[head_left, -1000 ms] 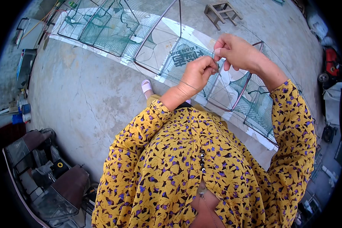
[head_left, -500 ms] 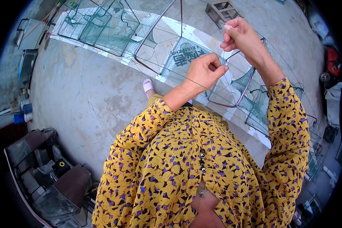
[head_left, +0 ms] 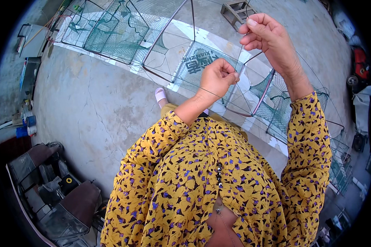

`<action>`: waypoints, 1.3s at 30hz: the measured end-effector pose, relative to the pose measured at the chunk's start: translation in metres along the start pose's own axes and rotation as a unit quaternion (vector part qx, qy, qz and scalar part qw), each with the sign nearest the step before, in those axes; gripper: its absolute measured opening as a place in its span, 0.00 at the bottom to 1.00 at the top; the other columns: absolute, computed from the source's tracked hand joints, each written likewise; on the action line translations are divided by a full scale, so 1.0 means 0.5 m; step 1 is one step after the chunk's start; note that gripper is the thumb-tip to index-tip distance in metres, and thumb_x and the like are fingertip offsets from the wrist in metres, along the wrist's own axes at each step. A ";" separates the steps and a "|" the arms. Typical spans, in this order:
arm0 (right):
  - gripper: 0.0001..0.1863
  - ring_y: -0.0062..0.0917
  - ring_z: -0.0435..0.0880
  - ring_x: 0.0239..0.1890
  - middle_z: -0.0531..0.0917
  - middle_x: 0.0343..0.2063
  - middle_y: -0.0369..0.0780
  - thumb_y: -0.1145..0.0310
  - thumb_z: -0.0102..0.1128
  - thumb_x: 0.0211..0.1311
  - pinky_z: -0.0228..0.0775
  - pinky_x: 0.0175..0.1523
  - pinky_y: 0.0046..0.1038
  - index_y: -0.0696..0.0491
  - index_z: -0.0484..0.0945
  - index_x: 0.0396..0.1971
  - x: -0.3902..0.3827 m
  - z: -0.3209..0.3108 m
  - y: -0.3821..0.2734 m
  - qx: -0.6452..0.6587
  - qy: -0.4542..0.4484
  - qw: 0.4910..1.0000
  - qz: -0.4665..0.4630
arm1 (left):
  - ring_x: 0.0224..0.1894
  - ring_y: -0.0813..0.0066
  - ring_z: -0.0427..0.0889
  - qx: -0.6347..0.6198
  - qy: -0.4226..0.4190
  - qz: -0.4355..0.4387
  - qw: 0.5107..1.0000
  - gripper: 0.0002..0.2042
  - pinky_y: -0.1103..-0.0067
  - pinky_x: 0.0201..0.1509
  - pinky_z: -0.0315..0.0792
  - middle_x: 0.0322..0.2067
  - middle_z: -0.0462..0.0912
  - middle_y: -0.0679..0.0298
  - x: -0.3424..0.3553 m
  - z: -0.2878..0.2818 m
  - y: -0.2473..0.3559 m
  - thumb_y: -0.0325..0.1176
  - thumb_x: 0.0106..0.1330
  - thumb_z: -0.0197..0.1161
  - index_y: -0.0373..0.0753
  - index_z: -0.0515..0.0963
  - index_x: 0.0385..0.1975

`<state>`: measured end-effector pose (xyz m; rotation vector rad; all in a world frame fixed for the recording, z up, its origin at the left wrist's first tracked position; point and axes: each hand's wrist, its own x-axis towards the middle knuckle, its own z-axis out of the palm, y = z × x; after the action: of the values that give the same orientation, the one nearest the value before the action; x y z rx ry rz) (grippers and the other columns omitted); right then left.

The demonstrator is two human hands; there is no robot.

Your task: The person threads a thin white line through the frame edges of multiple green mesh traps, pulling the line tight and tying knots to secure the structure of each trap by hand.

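Note:
A long green mesh net trap (head_left: pixel 113 35) with dark bent frames stretches across the view, from upper left to lower right. Over its middle section my left hand (head_left: pixel 218 80) has thumb and forefinger pinched on a thin cord of the net. Higher and to the right is my right hand (head_left: pixel 270 39), its thumb and forefinger pressed together on a thin dark strand that shows above and below the fingertips. Its other fingers are loosely curled. A dark frame (head_left: pixel 264 92) stands in the netting just below the hands.
White sheeting (head_left: pixel 132 68) with dark printing lies under the net on the concrete floor (head_left: pixel 99 94). A small wooden stool (head_left: pixel 236 14) stands at the back. A vehicle with brown seats (head_left: pixel 76 206) is at lower left, a red machine (head_left: pixel 360 68) at right.
My left hand has shifted slightly left with the pinched cord. The right hand has risen a little, and a strand now shows at its fingertips. The nearby frame has moved slightly left.

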<state>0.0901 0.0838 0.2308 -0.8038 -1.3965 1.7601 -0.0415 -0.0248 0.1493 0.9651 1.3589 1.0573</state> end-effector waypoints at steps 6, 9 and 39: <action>0.09 0.17 0.77 0.24 0.79 0.23 0.35 0.65 0.58 0.53 0.70 0.30 0.19 0.55 0.74 0.27 -0.016 -0.012 -0.052 -0.130 -0.194 0.970 0.065 | 0.33 0.70 0.79 -0.166 0.042 -0.079 0.982 0.05 0.81 0.35 0.75 0.32 0.74 0.56 -0.010 -0.007 0.000 0.21 0.59 0.53 0.34 0.64 0.28; 0.04 0.32 0.78 0.23 0.78 0.21 0.43 0.74 0.59 0.40 0.68 0.30 0.30 0.56 0.75 0.20 -0.022 0.008 -0.040 -0.522 -0.215 0.825 0.004 | 0.34 0.68 0.79 -0.203 0.061 -0.100 0.972 0.05 0.80 0.35 0.75 0.35 0.74 0.54 -0.011 -0.006 -0.005 0.20 0.60 0.52 0.34 0.62 0.28; 0.03 0.39 0.78 0.30 0.79 0.21 0.46 0.75 0.54 0.44 0.69 0.35 0.36 0.56 0.77 0.20 0.000 0.008 0.048 -0.739 -0.210 0.640 -0.032 | 0.28 0.74 0.78 -0.228 0.059 -0.109 0.966 0.06 0.87 0.27 0.71 0.37 0.76 0.51 -0.008 -0.004 -0.012 0.19 0.58 0.54 0.35 0.63 0.28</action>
<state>0.0826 0.0785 0.2080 -1.0366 -3.1358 0.3011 -0.0432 -0.0305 0.1447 0.4096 1.2090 1.2009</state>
